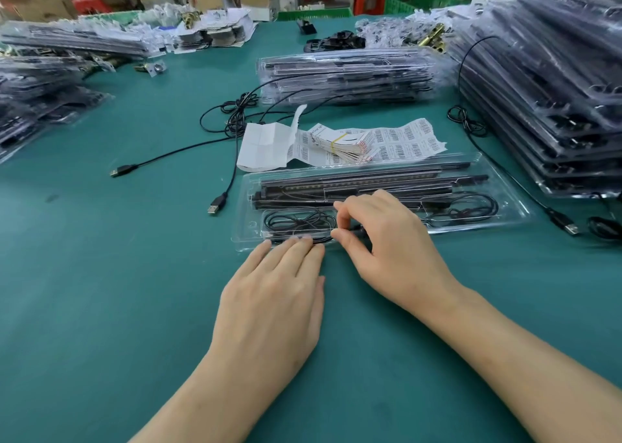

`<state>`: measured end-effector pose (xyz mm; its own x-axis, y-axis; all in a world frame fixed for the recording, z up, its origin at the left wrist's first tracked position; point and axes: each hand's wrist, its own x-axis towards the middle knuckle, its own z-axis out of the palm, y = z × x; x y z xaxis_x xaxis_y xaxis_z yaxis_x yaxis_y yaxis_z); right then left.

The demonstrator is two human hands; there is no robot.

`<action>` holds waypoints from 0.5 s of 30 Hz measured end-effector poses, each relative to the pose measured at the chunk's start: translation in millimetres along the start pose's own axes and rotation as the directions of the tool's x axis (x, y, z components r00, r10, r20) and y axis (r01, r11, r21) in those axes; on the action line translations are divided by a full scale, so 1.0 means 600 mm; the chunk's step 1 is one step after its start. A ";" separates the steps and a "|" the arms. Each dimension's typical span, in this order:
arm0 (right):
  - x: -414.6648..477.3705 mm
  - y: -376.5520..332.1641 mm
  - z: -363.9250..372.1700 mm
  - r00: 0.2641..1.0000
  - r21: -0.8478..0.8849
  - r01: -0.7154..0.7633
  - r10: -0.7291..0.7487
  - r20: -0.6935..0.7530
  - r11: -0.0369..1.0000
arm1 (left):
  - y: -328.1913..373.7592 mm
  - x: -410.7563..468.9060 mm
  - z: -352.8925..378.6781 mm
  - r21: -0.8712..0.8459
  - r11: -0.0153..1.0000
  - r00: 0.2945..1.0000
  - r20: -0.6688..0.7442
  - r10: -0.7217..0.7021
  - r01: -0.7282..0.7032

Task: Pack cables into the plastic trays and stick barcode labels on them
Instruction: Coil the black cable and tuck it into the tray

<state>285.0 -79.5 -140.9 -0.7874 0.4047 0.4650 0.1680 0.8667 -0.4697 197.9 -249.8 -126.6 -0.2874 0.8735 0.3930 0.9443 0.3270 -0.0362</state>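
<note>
A clear plastic tray [505, 187] lies in front of me on the green table, holding long black bars and a coiled black cable [299, 222] in its near-left pocket. My left hand [272, 294] lies flat, its straight fingertips pressing the tray's near edge over the cable. My right hand [387, 240] pinches the cable's end between thumb and forefinger at the tray's front. Barcode label sheets [404, 144] and a rubber-banded bundle of labels [343, 144] lie just behind the tray.
Stacks of packed trays stand at the right [552, 82], behind [343, 75] and at the far left [50, 82]. Loose black USB cables [222, 133] trail left of the labels; another USB plug [568, 227] lies at the right.
</note>
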 end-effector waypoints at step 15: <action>0.001 -0.002 -0.002 1.000 0.003 -0.004 0.004 0.017 1.000 | 0.027 0.028 -0.004 0.135 0.984 0.980 0.146 -0.133 0.113</action>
<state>285.4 -80.0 -139.1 -0.7968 0.4029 0.4503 0.1693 0.8643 -0.4737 208.9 -230.6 -118.5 -0.4306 0.8654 0.2562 0.8753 0.4696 -0.1150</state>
